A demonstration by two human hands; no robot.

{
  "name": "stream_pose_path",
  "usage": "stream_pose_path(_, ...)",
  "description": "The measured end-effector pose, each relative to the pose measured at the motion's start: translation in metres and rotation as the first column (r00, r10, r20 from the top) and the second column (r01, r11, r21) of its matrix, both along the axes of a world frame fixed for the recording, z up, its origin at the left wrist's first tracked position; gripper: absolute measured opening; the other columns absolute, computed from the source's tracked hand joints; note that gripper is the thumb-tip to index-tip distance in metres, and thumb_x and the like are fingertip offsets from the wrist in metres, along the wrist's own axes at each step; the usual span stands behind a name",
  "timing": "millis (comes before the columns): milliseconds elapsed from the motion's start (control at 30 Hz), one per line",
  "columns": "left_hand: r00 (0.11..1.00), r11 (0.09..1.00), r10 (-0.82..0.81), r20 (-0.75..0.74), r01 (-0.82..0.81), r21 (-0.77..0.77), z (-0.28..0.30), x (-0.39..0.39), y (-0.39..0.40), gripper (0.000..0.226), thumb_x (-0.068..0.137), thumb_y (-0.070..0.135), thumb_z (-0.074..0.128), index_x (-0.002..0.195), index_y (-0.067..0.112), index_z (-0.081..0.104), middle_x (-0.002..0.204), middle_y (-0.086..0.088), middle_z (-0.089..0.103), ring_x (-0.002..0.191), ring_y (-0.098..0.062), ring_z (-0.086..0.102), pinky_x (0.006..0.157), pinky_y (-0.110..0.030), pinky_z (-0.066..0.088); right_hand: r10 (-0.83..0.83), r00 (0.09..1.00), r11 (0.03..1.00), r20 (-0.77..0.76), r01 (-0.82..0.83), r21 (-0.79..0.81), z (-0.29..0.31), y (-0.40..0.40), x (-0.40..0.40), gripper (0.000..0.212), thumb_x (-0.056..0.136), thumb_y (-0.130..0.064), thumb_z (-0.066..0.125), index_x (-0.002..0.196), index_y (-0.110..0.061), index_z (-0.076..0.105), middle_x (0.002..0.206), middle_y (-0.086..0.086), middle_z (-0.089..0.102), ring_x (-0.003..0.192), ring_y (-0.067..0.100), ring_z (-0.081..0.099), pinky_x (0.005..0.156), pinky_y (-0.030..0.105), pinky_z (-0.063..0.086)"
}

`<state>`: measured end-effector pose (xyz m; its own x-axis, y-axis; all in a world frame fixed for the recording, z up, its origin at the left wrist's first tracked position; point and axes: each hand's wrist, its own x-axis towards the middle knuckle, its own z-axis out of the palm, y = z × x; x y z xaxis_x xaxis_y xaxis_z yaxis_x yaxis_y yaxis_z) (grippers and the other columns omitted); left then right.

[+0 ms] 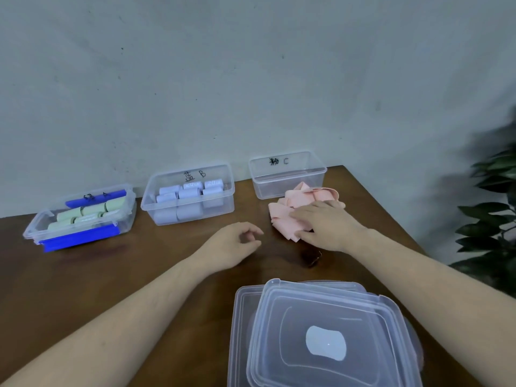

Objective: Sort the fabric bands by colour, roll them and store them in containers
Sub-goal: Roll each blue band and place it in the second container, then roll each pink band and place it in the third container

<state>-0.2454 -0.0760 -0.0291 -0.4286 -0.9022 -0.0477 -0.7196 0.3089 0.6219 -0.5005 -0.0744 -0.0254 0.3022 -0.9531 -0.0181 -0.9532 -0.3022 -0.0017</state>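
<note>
Clear tubs lettered A (81, 216), B (187, 194), C (287, 174), right hand (326, 224) on pink bands (290, 208)

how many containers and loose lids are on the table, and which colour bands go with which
Clear containers: 3
- container A with green rolls
- container B with pale blue rolls
- container C with no bands visible inside

Loose lids, stacked near the front edge: 2
Piles of unrolled pink bands, under the right hand: 1

Total: 6

Three containers stand along the bench (167, 261) rear: container A (81, 216) left, container B (188, 195) centre, container C (287, 174) right. Loose bands (287, 210) lie just before C. Stacked lids (321, 333) lie nearest.
</note>
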Motion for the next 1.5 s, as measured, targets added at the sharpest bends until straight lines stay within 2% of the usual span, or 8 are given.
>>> stream_pose_path(233, 0.999, 1.000, 0.015, 0.036, -0.015, 0.010, 0.006, 0.007, 0.018, 0.019, 0.096, 0.033, 0.060, 0.115, 0.035, 0.065, 0.099, 0.014, 0.064, 0.080, 0.000, 0.054, 0.070, -0.013, 0.038, 0.050, 0.989, 0.996, 0.141, -0.040, -0.074, 0.008, 0.005, 0.008, 0.027, 0.100, -0.037, 0.049, 0.121, -0.041, 0.067, 0.126, -0.011, 0.068, 0.109, 0.011, 0.059, 0.098, 0.030, 0.043)
stream_pose_path(367, 0.999, 1.000, 0.023, 0.041, -0.023, -0.001, 0.011, 0.012, 0.025, 0.019, 0.096, 0.034, 0.060, 0.114, 0.036, 0.065, 0.102, 0.015, 0.063, 0.085, 0.000, 0.055, 0.070, -0.009, 0.039, -0.066, 0.942, 0.997, 0.329, 0.074, -0.013, 0.010, 0.007, 0.014, 0.033, 0.102, -0.028, 0.049, 0.126, -0.045, 0.064, 0.122, -0.008, 0.068, 0.095, 0.009, 0.063, 0.080, 0.024, 0.054)
stream_pose_path(700, 0.997, 0.998, -0.063, -0.036, 0.064, 0.025, 0.024, 0.025, 0.029, 0.019, 0.096, 0.031, 0.061, 0.113, 0.030, 0.068, 0.100, 0.014, 0.064, 0.068, 0.009, 0.051, 0.065, -0.005, 0.039, -0.170, 0.748, 0.975, 0.642, 0.224, -0.003, 0.026, 0.015, 0.033, 0.038, 0.102, -0.018, 0.042, 0.132, -0.038, 0.055, 0.097, -0.007, 0.066, 0.081, 0.014, 0.063, 0.072, 0.036, 0.052)
stream_pose_path(867, 0.990, 0.995, -0.063, -0.124, 0.072, 0.069, 0.033, 0.043, 0.032, 0.018, 0.096, 0.030, 0.062, 0.111, 0.028, 0.070, 0.085, 0.017, 0.059, 0.055, 0.003, 0.046, 0.060, -0.008, 0.036, -0.084, 0.640, 0.989, 0.764, 0.150, -0.016, 0.044, 0.013, 0.066, 0.044, 0.102, -0.010, 0.044, 0.131, -0.042, 0.051, 0.091, -0.014, 0.055, 0.065, -0.001, 0.052, 0.059, 0.015, 0.043)
stream_pose_path(1000, 0.977, 0.985, -0.028, -0.211, 0.063, 0.163, 0.040, 0.073, 0.040, 0.020, 0.096, 0.038, 0.059, 0.114, 0.035, 0.068, 0.099, 0.017, 0.067, 0.078, 0.002, 0.062, 0.070, -0.010, 0.041, -0.026, 0.541, 0.995, 0.840, 0.093, -0.029, 0.064, 0.016, 0.111, 0.041, 0.102, -0.004, 0.044, 0.126, -0.035, 0.056, 0.096, -0.004, 0.055, 0.061, -0.003, 0.050, 0.050, 0.013, 0.042)
stream_pose_path(1167, 0.926, 0.970, 0.126, -0.356, -0.041, 0.238, 0.035, 0.120, 0.045, 0.043, 0.093, 0.039, 0.063, 0.133, 0.034, 0.049, 0.123, 0.014, 0.059, 0.100, -0.007, 0.065, 0.084, -0.027, 0.056, 0.040, 0.492, 0.999, 0.870, -0.044, -0.021, 0.086, 0.023, 0.173, 0.039, 0.099, 0.001, 0.052, 0.126, -0.026, 0.061, 0.091, 0.001, 0.064, 0.070, -0.001, 0.054, 0.067, 0.012, 0.044)
stream_pose_path(1367, 0.781, 0.946, 0.307, -0.543, -0.188, 0.265, 0.025, 0.179, 0.048, 0.082, 0.085, 0.040, 0.075, 0.149, 0.035, 0.024, 0.141, 0.017, 0.039, 0.118, -0.005, 0.054, 0.089, -0.024, 0.045, 0.084, 0.545, 0.978, 0.834, -0.207, 0.037, 0.105, 0.041, 0.246, 0.036, 0.100, -0.006, 0.055, 0.120, -0.034, 0.065, 0.089, -0.011, 0.068, 0.089, -0.007, 0.059, 0.085, 0.013, 0.042)
stream_pose_path(1500, 0.798, 0.971, 0.195, -0.570, -0.077, 0.225, 0.024, 0.205, 0.055, 0.026, 0.098, 0.041, 0.058, 0.122, 0.034, 0.063, 0.115, 0.020, 0.068, 0.110, 0.002, 0.060, 0.092, -0.024, 0.046, 0.061, 0.517, 0.961, 0.854, -0.263, 0.090, 0.108, 0.051, 0.281, 0.038, 0.099, -0.006, 0.054, 0.120, -0.037, 0.064, 0.091, -0.009, 0.069, 0.082, 0.003, 0.061, 0.082, 0.021, 0.048)
